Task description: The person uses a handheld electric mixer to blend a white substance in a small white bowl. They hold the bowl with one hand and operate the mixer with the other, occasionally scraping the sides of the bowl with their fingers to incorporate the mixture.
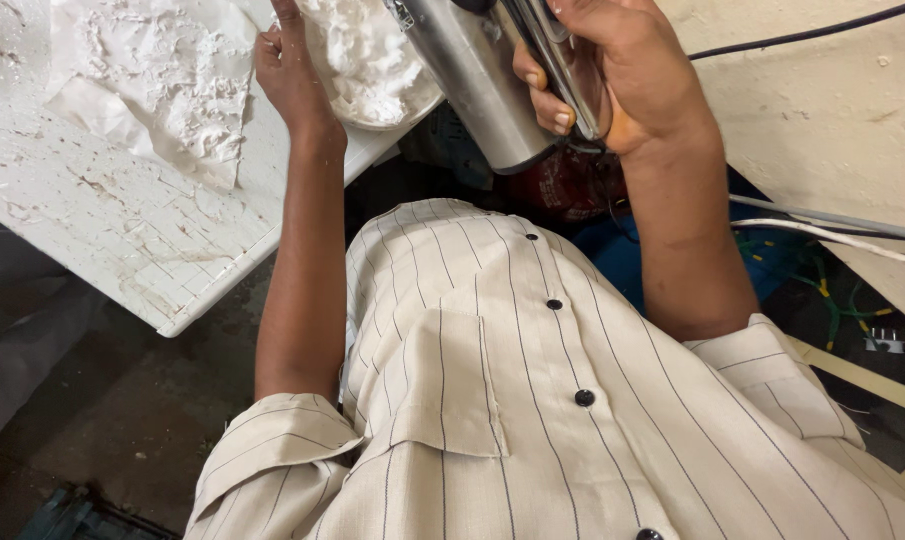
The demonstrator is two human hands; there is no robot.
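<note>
My right hand [612, 80] clamps the heavy, slick metal tool [482, 80] by its handle; my left hand [290, 70] steadies the bowl [392, 110] rim.

head view | steep downward | close over chest and forearms

Shiny steel cylinder tool [477, 85], tilted, beside bowl of white paste [372, 60]

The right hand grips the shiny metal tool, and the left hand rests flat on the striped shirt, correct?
Not quite. The right hand does grip the shiny metal tool, but the head view shows the left hand raised to the rim of the bowl of white paste, not on the striped shirt.
</note>
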